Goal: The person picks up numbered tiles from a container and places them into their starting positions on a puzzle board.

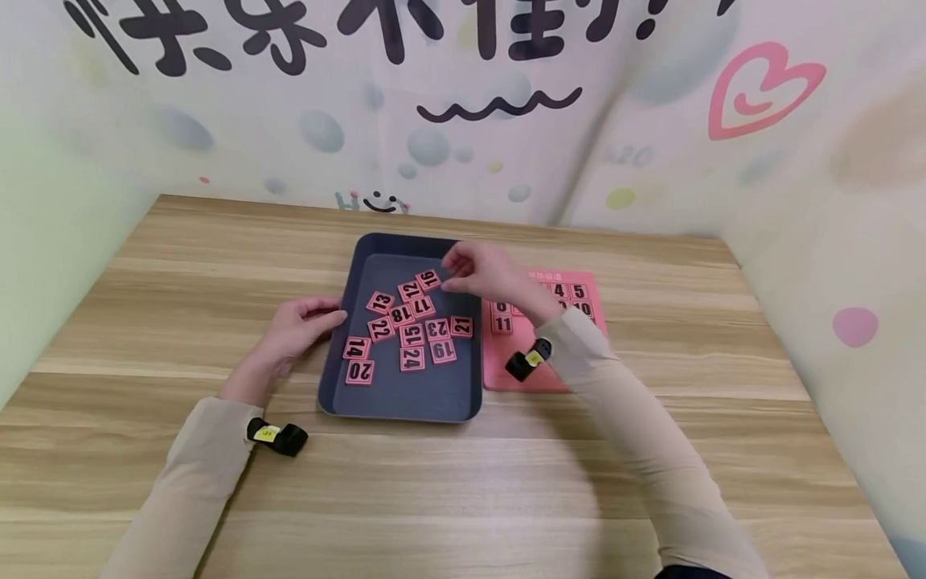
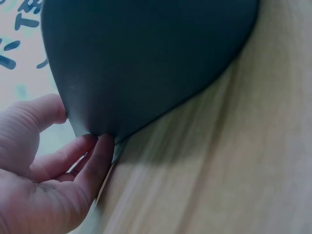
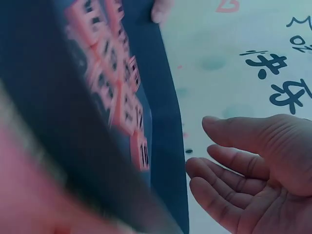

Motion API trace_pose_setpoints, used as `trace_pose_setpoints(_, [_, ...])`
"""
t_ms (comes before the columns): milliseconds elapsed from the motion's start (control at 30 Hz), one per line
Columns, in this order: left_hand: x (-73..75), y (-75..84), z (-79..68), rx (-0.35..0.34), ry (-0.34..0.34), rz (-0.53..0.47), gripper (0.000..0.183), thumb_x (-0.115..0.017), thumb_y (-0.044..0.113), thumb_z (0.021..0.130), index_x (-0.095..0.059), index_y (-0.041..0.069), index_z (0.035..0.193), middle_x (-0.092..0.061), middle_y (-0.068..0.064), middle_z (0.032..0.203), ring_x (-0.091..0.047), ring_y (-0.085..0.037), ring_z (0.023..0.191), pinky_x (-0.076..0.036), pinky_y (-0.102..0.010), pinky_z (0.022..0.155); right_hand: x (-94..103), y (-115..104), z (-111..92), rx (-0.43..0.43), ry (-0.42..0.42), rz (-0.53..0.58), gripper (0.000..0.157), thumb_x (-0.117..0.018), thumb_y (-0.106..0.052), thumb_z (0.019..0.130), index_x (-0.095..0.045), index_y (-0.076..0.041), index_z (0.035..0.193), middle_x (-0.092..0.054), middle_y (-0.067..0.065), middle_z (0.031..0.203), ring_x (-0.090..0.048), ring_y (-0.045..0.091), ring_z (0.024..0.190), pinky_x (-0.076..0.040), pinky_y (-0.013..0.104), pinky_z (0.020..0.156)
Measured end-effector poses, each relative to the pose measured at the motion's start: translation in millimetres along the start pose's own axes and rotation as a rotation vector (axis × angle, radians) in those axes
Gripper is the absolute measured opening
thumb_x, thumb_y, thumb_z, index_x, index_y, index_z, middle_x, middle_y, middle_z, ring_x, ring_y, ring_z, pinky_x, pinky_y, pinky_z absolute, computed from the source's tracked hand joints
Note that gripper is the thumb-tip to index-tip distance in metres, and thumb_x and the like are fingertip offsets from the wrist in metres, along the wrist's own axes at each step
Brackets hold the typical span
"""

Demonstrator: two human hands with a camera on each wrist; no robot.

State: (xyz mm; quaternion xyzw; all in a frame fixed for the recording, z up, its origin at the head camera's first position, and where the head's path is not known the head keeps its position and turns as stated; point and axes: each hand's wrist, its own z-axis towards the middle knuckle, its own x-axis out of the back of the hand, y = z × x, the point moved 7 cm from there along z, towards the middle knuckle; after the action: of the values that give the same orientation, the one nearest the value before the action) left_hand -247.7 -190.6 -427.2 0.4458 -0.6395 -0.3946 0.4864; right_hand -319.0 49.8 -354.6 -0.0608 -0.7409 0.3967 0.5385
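A dark blue-grey tray [image 1: 405,402] holds several loose pink number tiles, among them 16 [image 1: 429,279], 12 [image 1: 409,290], 13 [image 1: 379,302] and 20 [image 1: 359,371]. At the tray's left side is my left hand [image 1: 292,330], its thumb and fingertips touching the outer wall [image 2: 146,63] in the left wrist view. My right hand [image 1: 488,277] hovers over the tray's upper right corner, close to tile 16 [image 3: 140,151]. Nothing shows between its loosely bent fingers [image 3: 222,163]. A pink board [image 1: 535,362] stands right of the tray, partly hidden under my right forearm.
Number tiles, including 5 [image 1: 579,292] and 11 [image 1: 502,324], lie in rows on the board's upper part. The wooden table [image 1: 405,498] extends around both objects. A printed backdrop [image 1: 253,145] rises behind the table's far edge.
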Motion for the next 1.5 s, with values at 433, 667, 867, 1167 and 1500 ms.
trace_pose_setpoints(433, [-0.5, -0.4, -0.3, -0.002, -0.004, -0.009, 0.045, -0.058, 0.015, 0.093, -0.048, -0.011, 0.129, -0.049, -0.028, 0.129, -0.053, 0.002, 0.090, -0.047, -0.012, 0.078, -31.8, -5.8, 46.7, -0.032, 0.005, 0.237, 0.027, -0.070, -0.006, 0.084, -0.064, 0.001, 0.109, -0.064, 0.010, 0.097, -0.060, 0.019, 0.087, -0.052, 0.026, 0.073])
trace_pose_setpoints(667, [-0.3, 1.6, -2.0, -0.012, -0.001, -0.021, 0.045, -0.057, 0.014, 0.093, -0.048, -0.012, 0.129, -0.049, -0.029, 0.129, -0.053, 0.004, 0.088, -0.047, -0.012, 0.077, -46.1, 2.4, 51.7, -0.095, -0.043, 0.225, 0.025, -0.070, -0.001, 0.081, -0.065, -0.001, 0.106, -0.065, 0.010, 0.095, -0.061, 0.018, 0.086, -0.052, 0.026, 0.075])
trace_pose_setpoints(867, [0.2, 1.3, -2.0, -0.008, 0.005, -0.017, 0.045, -0.058, 0.014, 0.093, -0.048, -0.011, 0.129, -0.049, -0.029, 0.129, -0.053, 0.003, 0.088, -0.047, -0.012, 0.077, -54.7, 4.0, 54.6, -0.080, -0.067, 0.178, 0.026, -0.072, 0.001, 0.079, -0.065, -0.003, 0.105, -0.062, 0.008, 0.094, -0.057, 0.018, 0.085, -0.050, 0.024, 0.074])
trace_pose_setpoints(1167, [-0.5, 0.9, -0.7, 0.004, 0.003, -0.007, 0.045, -0.058, 0.016, 0.093, -0.048, -0.010, 0.129, -0.049, -0.027, 0.129, -0.053, -0.002, 0.092, -0.047, -0.012, 0.077, -54.4, 0.3, 55.7, -0.019, -0.079, 0.079, 0.023, -0.071, -0.002, 0.081, -0.065, -0.003, 0.103, -0.062, 0.009, 0.092, -0.056, 0.018, 0.082, -0.049, 0.024, 0.072])
trace_pose_setpoints(1500, [-0.5, -0.6, -0.2, 0.003, -0.002, -0.013, 0.045, -0.058, 0.016, 0.093, -0.049, -0.010, 0.129, -0.050, -0.027, 0.129, -0.053, 0.000, 0.091, -0.047, -0.012, 0.077, -54.7, -0.7, 56.2, -0.003, -0.122, -0.058, 0.028, -0.074, -0.007, 0.080, -0.065, -0.004, 0.106, -0.062, 0.009, 0.096, -0.056, 0.018, 0.085, -0.049, 0.026, 0.075])
